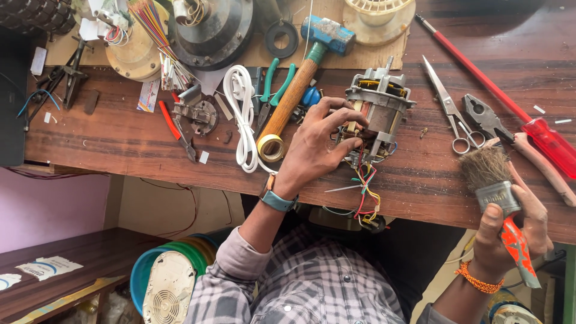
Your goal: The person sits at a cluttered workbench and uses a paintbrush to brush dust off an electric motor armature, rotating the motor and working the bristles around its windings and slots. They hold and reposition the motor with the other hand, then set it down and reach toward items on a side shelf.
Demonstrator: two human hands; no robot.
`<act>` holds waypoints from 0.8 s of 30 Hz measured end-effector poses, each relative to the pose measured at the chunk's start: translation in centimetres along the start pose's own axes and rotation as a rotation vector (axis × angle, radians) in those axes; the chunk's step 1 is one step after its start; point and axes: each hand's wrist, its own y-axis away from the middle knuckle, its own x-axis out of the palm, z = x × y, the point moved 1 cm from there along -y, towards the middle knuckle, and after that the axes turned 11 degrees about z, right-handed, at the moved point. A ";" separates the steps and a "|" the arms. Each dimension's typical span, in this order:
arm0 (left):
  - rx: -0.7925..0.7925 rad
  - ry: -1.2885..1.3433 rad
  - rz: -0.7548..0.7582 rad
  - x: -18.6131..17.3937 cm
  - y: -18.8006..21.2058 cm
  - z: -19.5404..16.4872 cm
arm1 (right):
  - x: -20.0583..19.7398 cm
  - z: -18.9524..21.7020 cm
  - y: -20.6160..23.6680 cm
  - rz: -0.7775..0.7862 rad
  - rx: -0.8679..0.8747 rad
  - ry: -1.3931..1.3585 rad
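Observation:
A small electric motor [381,103] with a metal frame and copper windings lies on the wooden workbench [120,135]. Coloured wires [366,189] trail from it over the front edge. My left hand [315,143] grips the motor's near end with the fingers spread around it. My right hand [513,231], off the bench's front right corner, holds a paintbrush [495,183] with a red handle, a metal ferrule and worn brown bristles pointing toward the bench.
A blue-headed hammer [300,81] with a wooden handle lies left of the motor, beside a white cable [241,114] and green-handled pliers [273,84]. To the right are scissors [450,108], pliers [489,120] and a long red screwdriver [528,123]. Motor parts and wires crowd the back.

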 end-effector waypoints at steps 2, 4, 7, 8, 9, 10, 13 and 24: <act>-0.018 -0.013 -0.016 0.2 0.0 -0.2 | 0.0 -0.2 0.1 0.004 -0.001 0.014; -0.046 -0.034 -0.039 0.4 0.0 -0.4 | -0.1 -0.3 0.1 0.004 0.003 0.024; -0.033 -0.067 -0.088 0.8 0.2 -0.9 | -0.1 -0.2 -0.1 0.001 0.007 0.018; -0.043 -0.079 -0.099 0.9 0.3 -1.0 | -0.1 -0.1 -0.2 0.000 0.008 0.015; -0.052 -0.091 -0.112 1.1 0.3 -1.2 | -0.1 0.1 -0.3 -0.002 0.009 0.014; -0.061 -0.104 -0.125 1.3 0.3 -1.3 | -0.1 0.3 -0.4 -0.004 0.008 0.012; -0.122 -0.164 -0.141 2.2 0.2 -1.6 | 0.0 1.1 -0.8 -0.006 -0.008 0.007; 0.127 -0.315 -0.278 1.9 2.2 -0.6 | -0.1 5.0 -2.6 -0.024 -0.014 -0.068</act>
